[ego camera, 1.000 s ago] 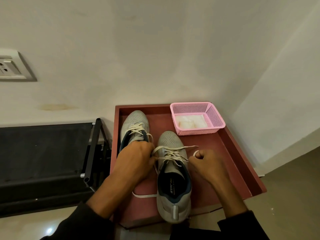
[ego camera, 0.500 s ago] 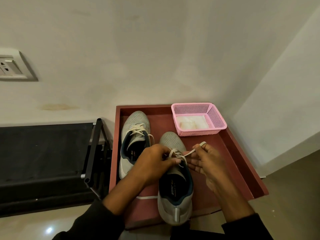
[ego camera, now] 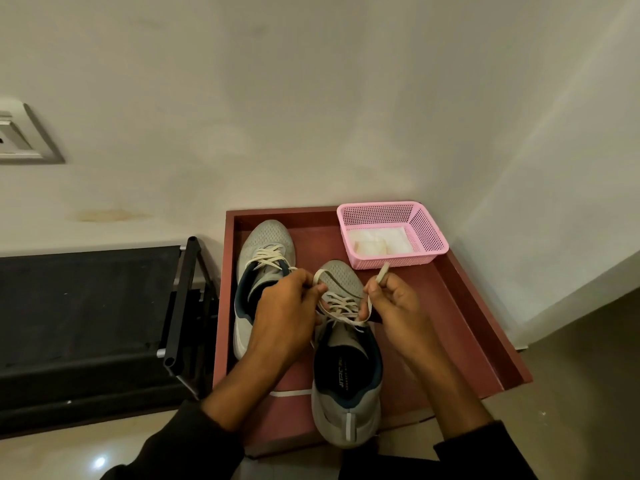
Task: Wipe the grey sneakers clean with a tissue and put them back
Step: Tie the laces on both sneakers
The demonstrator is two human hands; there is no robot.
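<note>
- Two grey sneakers are seen on a reddish-brown tray (ego camera: 460, 306) in the lower middle of the frame, toes pointed toward the wall.
- The nearer sneaker (ego camera: 346, 375) lies at centre, its heel reaching over the tray's lower edge; the farther sneaker (ego camera: 266, 258) is set just beside it, up and to the left, partly covered by a wrist.
- A loop of the nearer sneaker's lace (ego camera: 343, 306) is pinched between thumb and fingers of the left hand (ego camera: 287, 313), above the shoe's tongue.
- The other run of the same lace is grasped in the curled fingers of the right hand (ego camera: 394, 306), and its free tip is seen sticking up past the knuckles.
- A pink mesh basket (ego camera: 426, 230) is placed in the tray's upper right corner, and white folded tissue (ego camera: 377, 242) is held inside it.
- One loose white strip (ego camera: 291, 393) is left flat on the tray, to the left of the nearer sneaker's heel.
- A black rack (ego camera: 86, 306) is seen at the left of the frame, and a wall socket (ego camera: 20, 140) at the upper left.
</note>
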